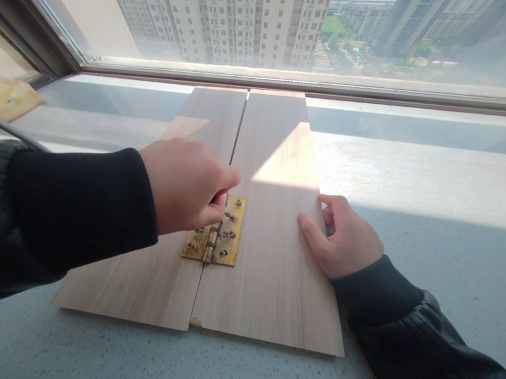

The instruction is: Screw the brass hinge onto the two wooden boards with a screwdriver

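Two pale wooden boards lie side by side, the left board [130, 285] and the right board [266, 265], with a narrow gap between them. A worn brass hinge [231, 248] spans the gap, with several screws in its leaves. Above the hinge's far part is my left hand [184, 187], its fingers closed in a pinch. What it holds, if anything, is hidden by the fingers, and so is part of the hinge. My right hand [342, 234] grips the right board's outer edge, thumb on the top face and fingers at the side.
The boards rest on a speckled white counter [434, 255] and reach back to a window frame [338, 92]. At the far left lie a yellowish packet [8, 98] and a thin grey rod [3, 124], partly behind my left sleeve. Sunlight falls across the back.
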Available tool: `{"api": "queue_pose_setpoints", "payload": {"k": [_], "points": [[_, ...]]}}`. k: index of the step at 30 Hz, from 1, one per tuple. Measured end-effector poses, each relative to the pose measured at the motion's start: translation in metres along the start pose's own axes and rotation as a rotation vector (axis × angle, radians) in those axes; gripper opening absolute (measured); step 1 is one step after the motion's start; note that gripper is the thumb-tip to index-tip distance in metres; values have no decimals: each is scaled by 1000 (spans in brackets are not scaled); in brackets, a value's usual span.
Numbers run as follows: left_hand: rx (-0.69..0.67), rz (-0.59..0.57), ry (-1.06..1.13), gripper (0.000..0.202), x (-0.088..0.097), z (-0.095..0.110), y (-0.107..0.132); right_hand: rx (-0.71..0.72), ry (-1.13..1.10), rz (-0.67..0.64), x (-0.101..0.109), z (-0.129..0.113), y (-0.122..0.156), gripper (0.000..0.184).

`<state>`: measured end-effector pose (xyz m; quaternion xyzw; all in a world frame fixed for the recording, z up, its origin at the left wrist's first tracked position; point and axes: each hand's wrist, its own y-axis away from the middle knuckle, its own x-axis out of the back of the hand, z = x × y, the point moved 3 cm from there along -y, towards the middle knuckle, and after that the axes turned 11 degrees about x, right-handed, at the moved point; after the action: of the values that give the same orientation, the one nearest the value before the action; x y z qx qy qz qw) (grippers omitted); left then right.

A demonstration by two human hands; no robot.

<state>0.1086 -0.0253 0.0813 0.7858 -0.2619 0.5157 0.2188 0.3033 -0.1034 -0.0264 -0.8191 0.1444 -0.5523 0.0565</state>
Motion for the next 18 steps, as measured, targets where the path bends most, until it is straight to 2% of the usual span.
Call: {"api": "queue_pose_setpoints", "payload": {"k": [3, 8, 13, 16, 18], "points": [[-106, 96, -112, 18, -1, 1, 1, -7, 8, 3, 0, 0, -1, 40], [-331, 208, -151, 19, -5, -1, 8, -20, 13, 1, 0, -1, 0, 40], [-474, 357, -172, 30, -6, 0, 23, -25, 16, 2, -1, -1, 0, 40], [-413, 332, -138, 27, -6, 2, 27, -19, 11, -6, -2, 1, -1, 40], [-244, 256, -67, 20, -6, 0, 25, -15, 9, -6, -2, 2, -1, 40]]}}
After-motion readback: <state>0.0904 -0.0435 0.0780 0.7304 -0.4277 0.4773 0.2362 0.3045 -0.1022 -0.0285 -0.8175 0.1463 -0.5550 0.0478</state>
